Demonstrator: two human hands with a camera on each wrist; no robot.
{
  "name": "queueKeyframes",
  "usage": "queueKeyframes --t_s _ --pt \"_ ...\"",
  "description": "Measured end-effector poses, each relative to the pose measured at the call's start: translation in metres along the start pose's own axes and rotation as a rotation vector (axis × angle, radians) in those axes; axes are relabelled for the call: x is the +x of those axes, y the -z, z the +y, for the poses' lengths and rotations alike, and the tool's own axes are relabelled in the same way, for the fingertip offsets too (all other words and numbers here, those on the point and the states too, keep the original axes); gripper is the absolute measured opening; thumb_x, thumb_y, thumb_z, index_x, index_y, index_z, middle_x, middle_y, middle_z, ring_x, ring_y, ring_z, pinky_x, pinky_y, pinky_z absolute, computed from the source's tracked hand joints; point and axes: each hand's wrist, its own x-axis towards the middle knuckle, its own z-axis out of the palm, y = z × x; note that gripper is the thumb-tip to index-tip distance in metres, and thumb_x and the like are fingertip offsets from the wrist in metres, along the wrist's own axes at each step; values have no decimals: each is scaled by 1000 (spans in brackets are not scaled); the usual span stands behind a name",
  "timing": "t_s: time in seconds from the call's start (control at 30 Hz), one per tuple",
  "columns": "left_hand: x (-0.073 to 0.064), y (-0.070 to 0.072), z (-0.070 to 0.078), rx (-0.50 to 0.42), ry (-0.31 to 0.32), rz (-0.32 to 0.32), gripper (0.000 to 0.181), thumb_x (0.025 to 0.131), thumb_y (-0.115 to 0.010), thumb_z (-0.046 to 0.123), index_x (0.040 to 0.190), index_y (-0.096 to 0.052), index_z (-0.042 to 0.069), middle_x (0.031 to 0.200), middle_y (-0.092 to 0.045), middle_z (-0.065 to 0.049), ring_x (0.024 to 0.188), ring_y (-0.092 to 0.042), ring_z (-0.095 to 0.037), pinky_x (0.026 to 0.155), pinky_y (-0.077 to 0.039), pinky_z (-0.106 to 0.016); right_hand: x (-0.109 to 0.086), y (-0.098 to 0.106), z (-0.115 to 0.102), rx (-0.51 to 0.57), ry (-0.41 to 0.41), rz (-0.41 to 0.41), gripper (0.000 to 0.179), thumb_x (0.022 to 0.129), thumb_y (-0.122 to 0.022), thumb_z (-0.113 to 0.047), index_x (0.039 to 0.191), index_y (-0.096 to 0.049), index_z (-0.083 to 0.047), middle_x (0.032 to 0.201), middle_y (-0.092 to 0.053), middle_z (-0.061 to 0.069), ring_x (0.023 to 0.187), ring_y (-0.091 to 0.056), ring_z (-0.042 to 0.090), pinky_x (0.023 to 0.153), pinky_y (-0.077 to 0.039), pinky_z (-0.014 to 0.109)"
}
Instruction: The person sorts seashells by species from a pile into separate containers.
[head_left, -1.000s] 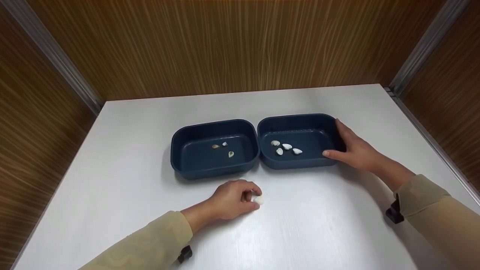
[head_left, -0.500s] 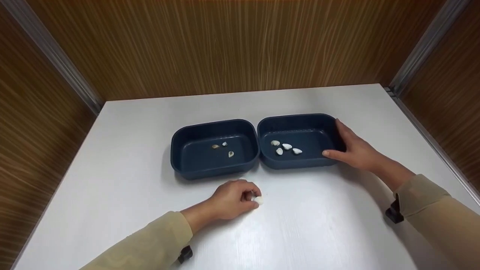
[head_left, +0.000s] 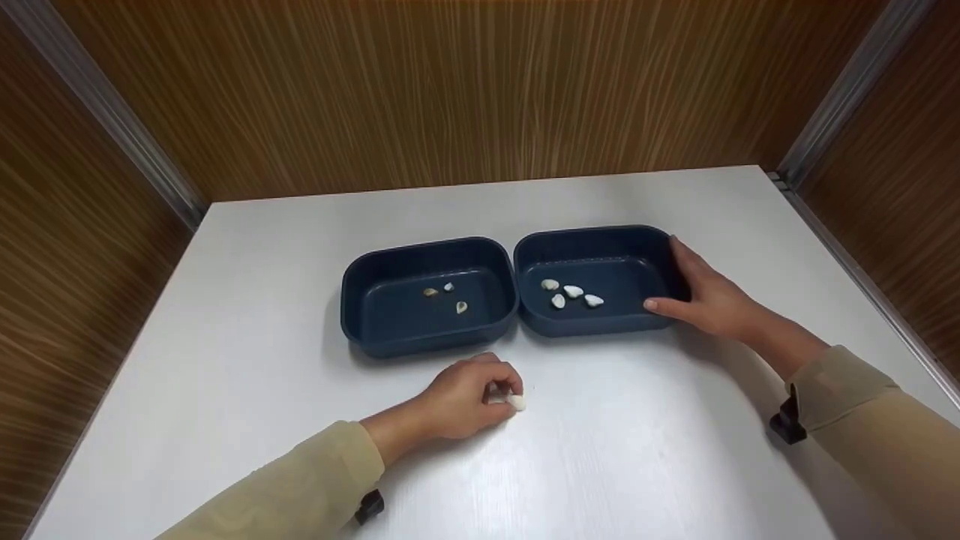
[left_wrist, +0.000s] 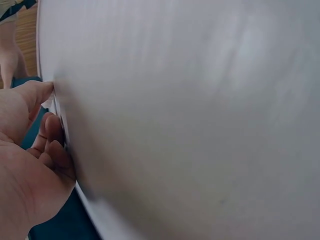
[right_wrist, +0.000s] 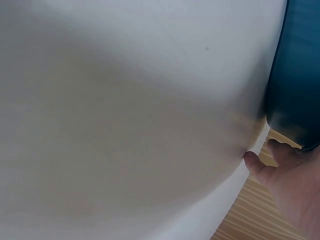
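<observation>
Near the front of the two bins, my left hand pinches a small white seashell between thumb and fingers, low over the white table. In the left wrist view the hand sits at the left edge and hides most of the shell. My right hand holds the right end of the right dark blue bin, its thumb at the front rim and its fingers along the end wall. Several pale shells lie in that bin. The left dark blue bin contains three smaller shells.
Both bins stand side by side on the white table, their ends nearly touching. A wood-grain panel rises behind the table, with more panels at left and right. Metal strips run along the corners.
The left hand's fingers shift slightly on the white seashell, which now shows a little lower and turned. The right hand and the bins keep their places.
</observation>
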Motion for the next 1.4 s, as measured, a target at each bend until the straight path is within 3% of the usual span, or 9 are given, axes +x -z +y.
queueKeyframes --t_s 0.4,0.67,0.87,1.03,1.2,1.4 --pt "3 4 3 -41 -53 -59 13 93 -76 8 100 -67 12 85 -63 9 73 -55 -4 75 -47 -25 0 0 0 4 -1 1 116 99 -70 -56 169 11 -9 175 5 23 160 -1 48 124 -11 69" --pt "12 21 22 -66 -49 -56 15 100 -72 13 114 -67 13 91 -70 5 71 -60 -4 69 -50 -24 0 0 1 5 -5 -2 117 99 -69 -57 169 11 -11 176 6 22 160 -1 47 124 -10 69" --pt "28 42 38 -96 -94 -14 15 104 -70 14 119 -68 11 93 -70 3 72 -60 -7 65 -50 -24 2 -1 1 4 -4 -2 118 98 -70 -58 169 12 -11 176 5 21 160 -2 47 124 -11 69" --pt "45 55 49 -169 -71 0 16 105 -69 14 121 -68 11 95 -70 2 74 -64 -10 67 -53 -25 1 -1 3 2 1 8 117 98 -70 -57 169 10 -9 176 4 23 160 -3 48 124 -12 69" --pt "63 60 56 -218 -36 19 19 105 -69 12 124 -70 11 99 -72 -3 77 -65 -12 72 -55 -26 1 -2 3 0 5 10 117 98 -71 -57 169 10 -10 176 4 23 160 -4 48 124 -12 69" --pt "84 60 57 -183 -17 37 19 106 -68 14 125 -71 11 94 -69 -2 78 -67 -19 68 -53 -25 0 -1 2 1 4 9 117 98 -71 -57 169 10 -10 176 4 22 160 -3 47 124 -12 69"
